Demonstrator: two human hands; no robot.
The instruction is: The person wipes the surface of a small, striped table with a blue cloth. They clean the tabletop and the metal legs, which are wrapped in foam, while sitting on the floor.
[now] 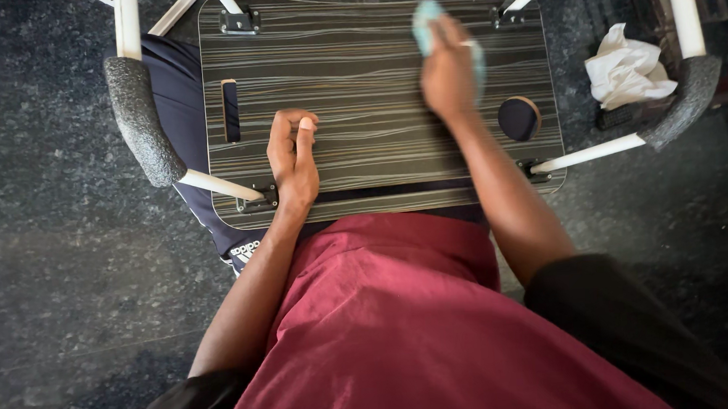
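Observation:
A small lap table lies upside down on my lap, its dark striped wood-grain underside [357,87] facing up. My right hand [450,74] presses a light teal cloth [427,17] against the far right part of that surface. My left hand [292,154] rests as a loose fist on the near left part of the board, holding nothing. White folding legs with grey foam pads [142,121] stick out on both sides.
A round cup hole [519,118] and a narrow slot [231,111] cut through the board. A crumpled white tissue [627,70] lies on the dark speckled floor [65,273] to the right, beside the right foam-padded leg [684,96].

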